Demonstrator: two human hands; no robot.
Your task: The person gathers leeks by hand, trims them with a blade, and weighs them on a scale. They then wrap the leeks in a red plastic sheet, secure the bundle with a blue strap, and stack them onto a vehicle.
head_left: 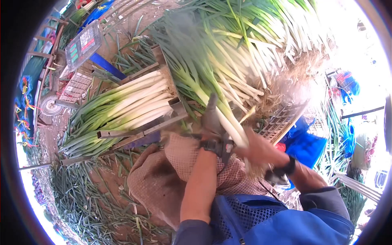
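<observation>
A few long green onions (226, 116) with white shanks lie slantwise across both my hands, their leaves pointing up and left. My left hand (210, 118), in a dark glove, is around the stalks at mid-length; its thumb shows, while its fingers are mostly hidden beneath. Lower down, my right hand (261, 148) is wrapped around the white root end and slightly blurred. Dangling roots show below it. To the left, a metal rack (169, 83) holds a neat row of trimmed green onions (139, 102). A large heap of untrimmed green onions (245, 53) lies ahead, roots to the right.
A clear plastic box (83, 45) stands on a blue post beside the rack. A plastic crate (281, 122) and blue bag (306, 143) are at right. Pinkish mesh cloth (163, 171) covers my lap. Loose leaves (94, 192) litter the ground. A wheel (50, 103) is at far left.
</observation>
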